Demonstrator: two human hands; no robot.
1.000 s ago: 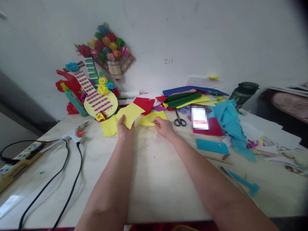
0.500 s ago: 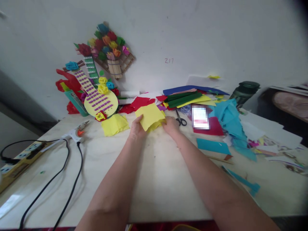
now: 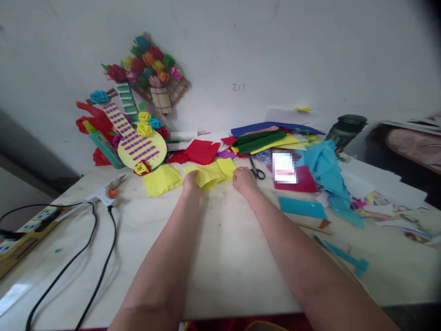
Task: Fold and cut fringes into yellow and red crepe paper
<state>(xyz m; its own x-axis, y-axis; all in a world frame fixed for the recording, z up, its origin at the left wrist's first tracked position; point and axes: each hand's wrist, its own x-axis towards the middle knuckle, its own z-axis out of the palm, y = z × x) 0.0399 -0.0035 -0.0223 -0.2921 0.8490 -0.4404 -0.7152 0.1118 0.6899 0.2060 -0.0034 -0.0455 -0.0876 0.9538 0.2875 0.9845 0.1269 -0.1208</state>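
Note:
My left hand (image 3: 192, 183) pinches the left edge of a crinkled yellow paper sheet (image 3: 206, 174), thumb on top. My right hand (image 3: 245, 180) is closed at the right edge of a second yellow paper piece (image 3: 226, 168), which meets or overlaps the first; whether the two are joined I cannot tell. Just left of my left hand lies a small stack of yellow paper squares (image 3: 161, 179) on the tabletop. Black-handled scissors (image 3: 257, 171) rest just beyond my right hand. Red paper (image 3: 202, 151) is behind the yellow sheets.
A hot glue gun (image 3: 108, 195) with a black cord and a power strip (image 3: 32, 225) are at left. A yellow paper guitar (image 3: 143, 149) leans by the wall beside a green glue bottle (image 3: 106, 147). Blue crepe paper (image 3: 324, 165), scraps and a dark bottle (image 3: 347, 131) are at right.
My hands have spread slightly apart, the left one moving left. The yellow paper, held up as one overlapping bundle before, now lies lower and shows as two pieces side by side.

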